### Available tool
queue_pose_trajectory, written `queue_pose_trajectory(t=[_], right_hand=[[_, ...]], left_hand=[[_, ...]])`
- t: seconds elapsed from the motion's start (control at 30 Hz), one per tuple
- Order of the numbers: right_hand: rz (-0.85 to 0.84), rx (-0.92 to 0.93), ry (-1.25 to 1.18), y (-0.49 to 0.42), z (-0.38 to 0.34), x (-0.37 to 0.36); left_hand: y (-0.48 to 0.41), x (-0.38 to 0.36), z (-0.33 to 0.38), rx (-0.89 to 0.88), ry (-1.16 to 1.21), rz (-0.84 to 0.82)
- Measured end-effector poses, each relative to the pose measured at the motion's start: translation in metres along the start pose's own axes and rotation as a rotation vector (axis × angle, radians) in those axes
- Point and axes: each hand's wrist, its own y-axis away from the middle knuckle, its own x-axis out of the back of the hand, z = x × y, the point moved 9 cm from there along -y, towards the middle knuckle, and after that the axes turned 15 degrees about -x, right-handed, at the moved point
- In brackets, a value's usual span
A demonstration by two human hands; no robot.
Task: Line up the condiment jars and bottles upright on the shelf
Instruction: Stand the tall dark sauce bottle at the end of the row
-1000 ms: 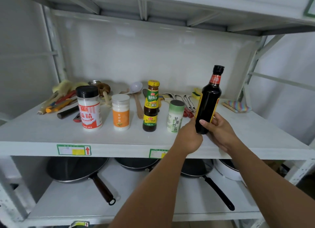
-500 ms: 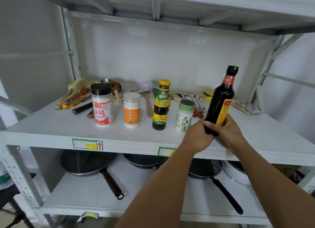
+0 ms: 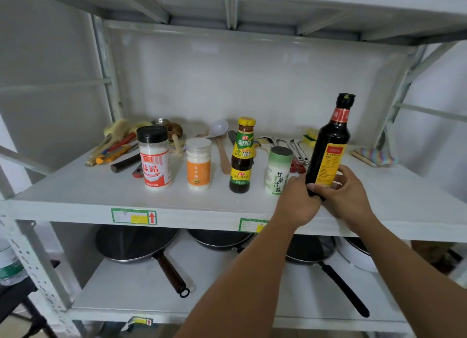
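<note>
A tall dark sauce bottle (image 3: 329, 140) with a red neck band and yellow label leans slightly right at the right end of a row on the white shelf (image 3: 75, 193). My left hand (image 3: 297, 201) and my right hand (image 3: 346, 193) both grip its base. To its left stand a green-capped salt canister (image 3: 277, 171), a yellow-capped brown sauce bottle (image 3: 242, 155), a white jar with an orange label (image 3: 199, 164) and a black-lidded jar with a red label (image 3: 154, 158), all upright.
Behind the row lie brushes and tools (image 3: 113, 145), a wooden spoon (image 3: 222, 153), metal tongs (image 3: 293, 148), a yellow sponge (image 3: 309, 138) and a striped cloth (image 3: 374, 157). Dark pans (image 3: 136, 244) with long handles sit on the lower shelf. An upper shelf hangs overhead.
Both hands have closed around the dark bottle's base, and the bottle has turned so its yellow label faces me. It has come lower, toward the shelf.
</note>
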Motion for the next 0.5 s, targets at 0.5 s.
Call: queue_pose_trajectory(t=[0.5], right_hand=[[-0.376,-0.079,0.122,-0.021,0.014,-0.007]], left_hand=[[-0.003,-0.004,-0.003,-0.062,-0.069,0.01]])
